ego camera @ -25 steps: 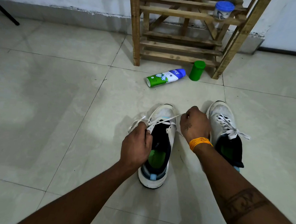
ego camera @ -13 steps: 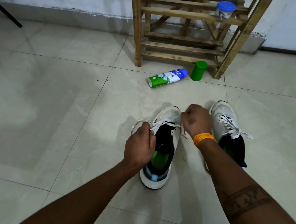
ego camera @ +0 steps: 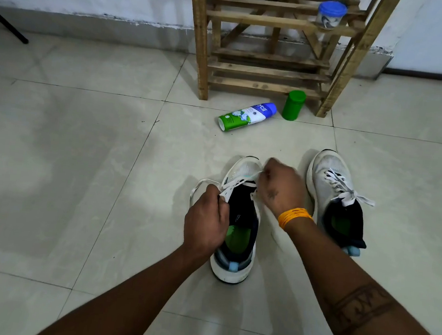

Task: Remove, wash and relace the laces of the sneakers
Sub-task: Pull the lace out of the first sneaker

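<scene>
Two white sneakers stand on the tiled floor (ego camera: 78, 180), toes pointing toward a wooden rack (ego camera: 267, 72) against the wall. The left sneaker (ego camera: 234, 266) sits in front of the rack, well apart from it, its dark tongue and green insole showing. The left hand (ego camera: 205, 225) rests at this shoe's near-left side, fingers curled and pinching one end of the white lace (ego camera: 199, 189), which loops out to the shoe's left. The right hand (ego camera: 281, 189) hovers over the shoe's toe end, fingers closed around the other stretch of the same lace, pulled taut across the eyelets; an orange band (ego camera: 294, 216) circles its wrist. The right sneaker (ego camera: 329, 177) stands just right of that hand, its lace tied in a bow. Between the sneakers and the rack lies a green-and-blue bottle (ego camera: 247, 116) on its side, with a green cap (ego camera: 293, 105) upright beside it. A blue-lidded jar (ego camera: 330, 14) sits on a rack shelf.
</scene>
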`<state>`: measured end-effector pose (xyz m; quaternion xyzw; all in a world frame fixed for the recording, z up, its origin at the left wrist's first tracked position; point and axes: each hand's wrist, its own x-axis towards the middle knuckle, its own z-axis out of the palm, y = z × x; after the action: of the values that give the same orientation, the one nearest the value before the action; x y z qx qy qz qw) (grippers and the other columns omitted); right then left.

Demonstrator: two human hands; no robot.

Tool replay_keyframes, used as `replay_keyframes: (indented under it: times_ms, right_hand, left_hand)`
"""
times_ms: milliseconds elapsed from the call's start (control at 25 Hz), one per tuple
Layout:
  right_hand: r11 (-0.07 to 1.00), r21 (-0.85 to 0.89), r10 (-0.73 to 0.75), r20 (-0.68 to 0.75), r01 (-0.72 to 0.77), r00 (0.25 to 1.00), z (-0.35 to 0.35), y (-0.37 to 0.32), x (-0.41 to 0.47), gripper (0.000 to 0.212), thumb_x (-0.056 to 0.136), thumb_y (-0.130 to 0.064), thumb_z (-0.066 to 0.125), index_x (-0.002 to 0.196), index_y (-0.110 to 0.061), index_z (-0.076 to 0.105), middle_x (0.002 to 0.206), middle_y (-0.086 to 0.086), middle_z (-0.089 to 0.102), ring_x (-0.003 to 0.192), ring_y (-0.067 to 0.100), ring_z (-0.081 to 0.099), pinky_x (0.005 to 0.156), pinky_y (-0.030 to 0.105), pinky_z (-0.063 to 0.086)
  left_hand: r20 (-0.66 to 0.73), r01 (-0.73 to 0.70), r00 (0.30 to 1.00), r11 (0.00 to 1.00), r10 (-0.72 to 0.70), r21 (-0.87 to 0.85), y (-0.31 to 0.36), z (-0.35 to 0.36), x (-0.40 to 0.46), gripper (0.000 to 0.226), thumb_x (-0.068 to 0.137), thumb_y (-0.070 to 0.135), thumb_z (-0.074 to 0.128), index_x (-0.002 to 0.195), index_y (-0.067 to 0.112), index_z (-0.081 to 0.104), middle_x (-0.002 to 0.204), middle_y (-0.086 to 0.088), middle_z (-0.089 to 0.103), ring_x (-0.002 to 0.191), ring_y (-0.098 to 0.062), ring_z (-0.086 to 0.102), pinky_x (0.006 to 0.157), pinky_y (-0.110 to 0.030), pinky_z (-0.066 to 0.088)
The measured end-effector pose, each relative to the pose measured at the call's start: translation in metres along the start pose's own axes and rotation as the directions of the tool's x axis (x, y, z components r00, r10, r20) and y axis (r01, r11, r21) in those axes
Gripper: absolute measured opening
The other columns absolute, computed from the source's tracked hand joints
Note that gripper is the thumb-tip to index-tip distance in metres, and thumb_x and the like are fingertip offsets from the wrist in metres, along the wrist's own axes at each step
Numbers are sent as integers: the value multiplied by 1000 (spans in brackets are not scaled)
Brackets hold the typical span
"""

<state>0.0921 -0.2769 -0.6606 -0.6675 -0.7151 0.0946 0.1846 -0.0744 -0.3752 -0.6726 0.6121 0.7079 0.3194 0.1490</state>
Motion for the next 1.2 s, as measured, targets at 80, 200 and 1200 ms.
replay_keyframes:
  times_ms: [80,200,1200]
  right_hand:
    - [963,81,262,-52,-257,964,-8,20,7,18,89,-21,57,94,-5,62,94,24,70,92,46,66,69,41,48]
    - [985,48,162,54,-164,985,-15,19,3,33,88,-24,62,117,-11,62,97,20,72,96,44,67,75,42,53]
    - [939,4,-336,211,343,918,-6,-16,-3,23,93,-33,60,112,-22,65,99,8,70,97,35,64,70,39,46]
  left_hand:
    - [8,16,1000,1000,-16,0,-1,1,0,15,103,20,43,89,18,37,77,1,47,65,-23,44,59,-33,32]
    - [25,-6,1000,1000,5,13,-1,2,-1,13,101,22,41,90,18,36,73,1,47,62,-24,43,57,-34,31]
    - [45,-41,998,996,38,77,3,1,2,15,100,20,43,89,20,32,77,1,43,63,-28,45,57,-34,32]
